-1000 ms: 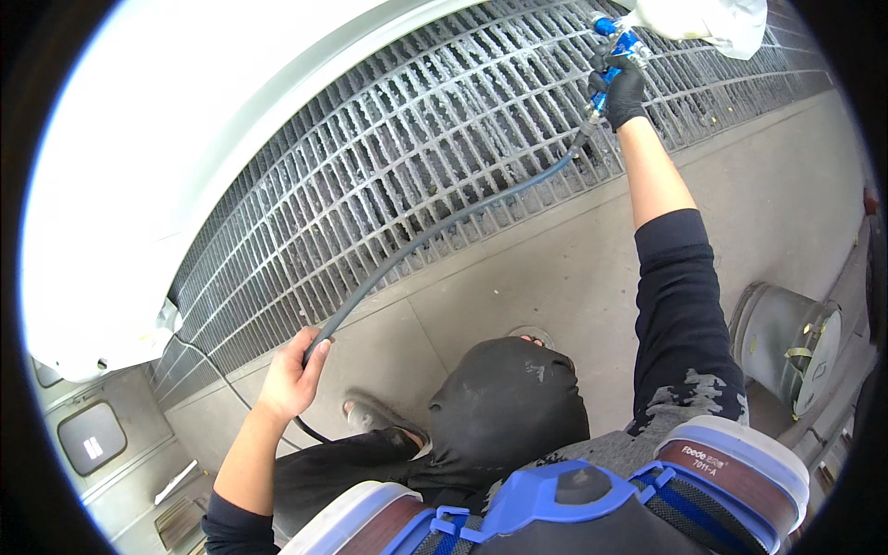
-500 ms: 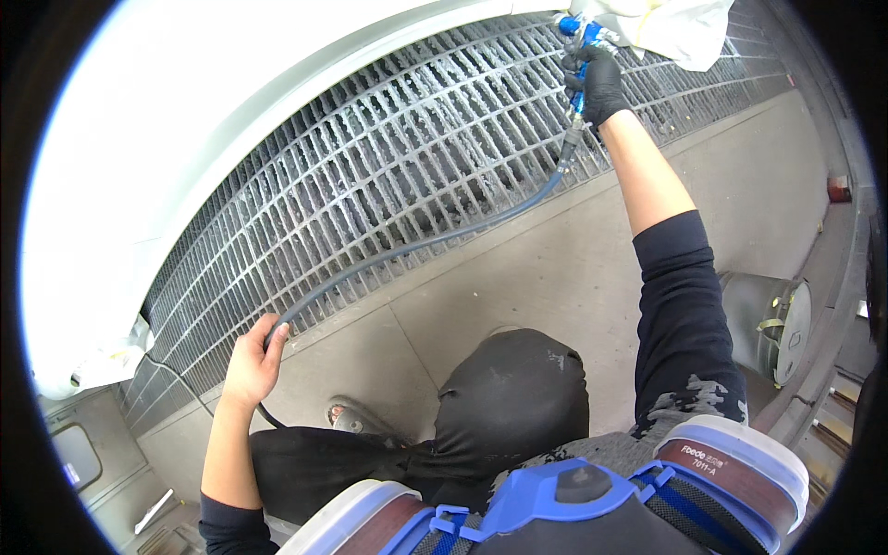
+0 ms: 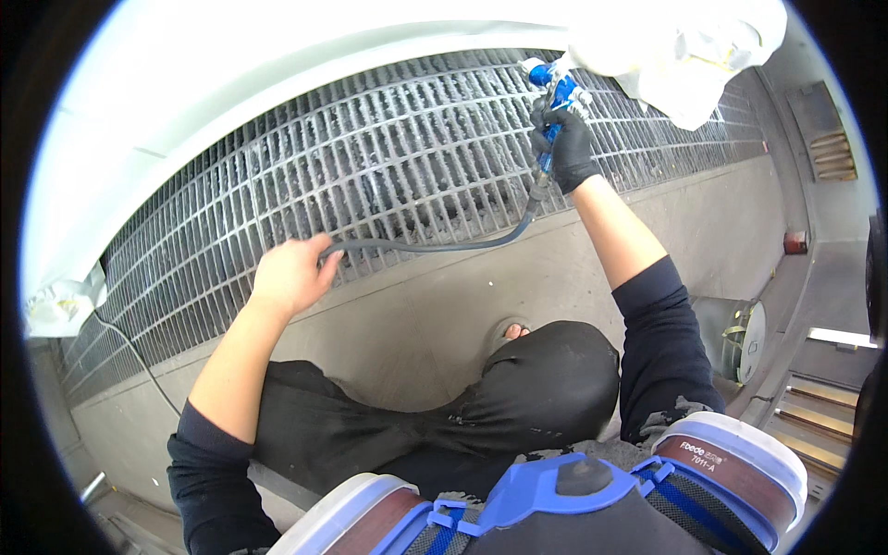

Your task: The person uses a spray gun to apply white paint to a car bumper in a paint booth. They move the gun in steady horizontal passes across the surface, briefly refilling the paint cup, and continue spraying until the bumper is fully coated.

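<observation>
A: What's chgd. closest to us?
B: Our bare L. hand (image 3: 292, 276) is clasped round the dark grey rubber hose (image 3: 444, 247), now nearer our black-gloved R. hand (image 3: 568, 148) than a sec ago.
A: Meaning?
B: Shorter span, so prob. more slack to work with.
A: Farther out?
B: That R. hand's wrapped round the blue-and-silver metal spray gun (image 3: 559, 90), over the grey metal floor grating (image 3: 388, 139), near the curved white panel (image 3: 176, 120).

Blue spray gun (image 3: 561, 91) with silver fittings, held by its partly hidden handle, nozzle toward upper left | Dark flexible hose (image 3: 444, 247), joined at the handle's base, bending leftward over the floor grating's (image 3: 324, 166) edge
</observation>
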Demonstrator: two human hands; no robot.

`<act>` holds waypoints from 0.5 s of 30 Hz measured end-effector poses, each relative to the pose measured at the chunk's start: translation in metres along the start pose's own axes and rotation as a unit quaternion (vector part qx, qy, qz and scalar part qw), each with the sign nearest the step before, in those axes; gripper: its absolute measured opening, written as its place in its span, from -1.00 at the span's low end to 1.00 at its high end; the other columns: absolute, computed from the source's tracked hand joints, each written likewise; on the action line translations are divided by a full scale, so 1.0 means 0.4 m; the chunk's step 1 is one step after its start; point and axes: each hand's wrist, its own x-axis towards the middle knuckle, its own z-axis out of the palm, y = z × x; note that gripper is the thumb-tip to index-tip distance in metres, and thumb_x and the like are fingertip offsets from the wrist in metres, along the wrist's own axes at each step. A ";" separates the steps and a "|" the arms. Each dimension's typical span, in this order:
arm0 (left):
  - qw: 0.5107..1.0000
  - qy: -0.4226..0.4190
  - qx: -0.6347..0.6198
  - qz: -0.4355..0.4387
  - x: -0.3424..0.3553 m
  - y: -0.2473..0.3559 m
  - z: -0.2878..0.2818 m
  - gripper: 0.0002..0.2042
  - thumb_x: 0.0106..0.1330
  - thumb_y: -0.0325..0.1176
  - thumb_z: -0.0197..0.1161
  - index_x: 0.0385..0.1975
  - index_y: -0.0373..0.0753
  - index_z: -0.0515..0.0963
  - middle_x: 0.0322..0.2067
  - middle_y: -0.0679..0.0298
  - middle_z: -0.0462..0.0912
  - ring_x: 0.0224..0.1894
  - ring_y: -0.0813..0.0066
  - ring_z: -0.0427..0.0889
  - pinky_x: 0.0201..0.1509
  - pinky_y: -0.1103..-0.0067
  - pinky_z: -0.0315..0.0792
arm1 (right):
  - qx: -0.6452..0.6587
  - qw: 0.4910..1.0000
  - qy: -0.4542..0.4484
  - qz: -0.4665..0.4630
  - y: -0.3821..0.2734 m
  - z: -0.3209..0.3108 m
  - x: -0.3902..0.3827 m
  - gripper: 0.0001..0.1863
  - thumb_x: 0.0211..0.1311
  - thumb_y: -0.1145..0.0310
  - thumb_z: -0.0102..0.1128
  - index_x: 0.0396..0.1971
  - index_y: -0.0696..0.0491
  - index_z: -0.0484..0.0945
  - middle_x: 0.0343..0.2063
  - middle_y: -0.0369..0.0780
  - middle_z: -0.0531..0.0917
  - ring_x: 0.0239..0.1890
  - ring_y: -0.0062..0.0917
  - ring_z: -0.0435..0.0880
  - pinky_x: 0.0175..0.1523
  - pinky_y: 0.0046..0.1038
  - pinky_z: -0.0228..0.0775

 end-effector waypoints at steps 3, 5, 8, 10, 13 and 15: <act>0.997 0.076 0.025 -0.005 -0.020 -0.056 -0.037 -0.68 0.39 -0.03 0.26 -0.35 -0.19 0.63 -0.51 0.03 0.70 -0.32 -0.03 0.73 -0.22 0.16 0.60 | 0.056 0.996 -0.062 0.031 0.032 0.129 -0.064 -0.86 0.28 0.33 -0.01 -0.26 0.01 0.50 -0.52 -0.32 0.48 -0.72 -0.60 0.27 -0.55 -0.51 0.11; 0.992 0.118 0.030 -0.018 -0.049 -0.092 -0.059 -0.62 0.37 0.03 0.28 -0.44 -0.21 0.63 -0.54 0.05 0.68 -0.35 0.02 0.73 -0.25 0.20 0.59 | 0.038 0.998 -0.049 0.033 0.062 0.231 -0.102 -0.87 0.25 0.34 0.02 -0.25 -0.01 0.49 -0.52 -0.33 0.47 -0.71 -0.61 0.28 -0.54 -0.50 0.13; 0.985 0.167 0.040 -0.029 -0.119 -0.137 -0.080 -0.59 0.34 0.06 0.30 -0.49 -0.20 0.63 -0.56 0.09 0.67 -0.39 0.07 0.72 -0.28 0.24 0.58 | 0.039 0.994 -0.087 0.051 0.100 0.382 -0.146 -0.85 0.25 0.35 0.06 -0.21 0.01 0.51 -0.51 -0.33 0.50 -0.70 -0.62 0.31 -0.53 -0.50 0.17; 0.987 0.144 0.039 -0.060 -0.159 -0.165 -0.093 -0.60 0.34 0.05 0.30 -0.49 -0.20 0.64 -0.55 0.09 0.68 -0.39 0.08 0.72 -0.27 0.25 0.58 | -0.090 0.983 -0.146 -0.058 0.131 0.492 -0.171 -0.86 0.34 0.33 0.05 -0.24 0.04 0.54 -0.50 -0.32 0.52 -0.66 -0.63 0.37 -0.52 -0.53 0.21; 0.985 0.127 0.051 -0.107 -0.219 -0.198 -0.107 -0.61 0.33 0.05 0.32 -0.46 -0.20 0.68 -0.54 0.11 0.69 -0.38 0.11 0.73 -0.27 0.26 0.60 | -0.024 0.973 -0.228 0.018 0.156 0.624 -0.220 -0.85 0.39 0.33 0.09 -0.30 0.06 0.57 -0.53 -0.32 0.53 -0.62 -0.65 0.43 -0.47 -0.57 0.35; 0.983 0.108 0.052 -0.139 -0.241 -0.213 -0.117 -0.62 0.32 0.05 0.33 -0.45 -0.20 0.70 -0.54 0.11 0.70 -0.37 0.11 0.74 -0.26 0.27 0.61 | -0.144 0.951 -0.250 -0.108 0.182 0.720 -0.244 -0.86 0.40 0.36 0.09 -0.27 0.06 0.59 -0.57 -0.33 0.52 -0.64 -0.66 0.42 -0.50 -0.57 0.32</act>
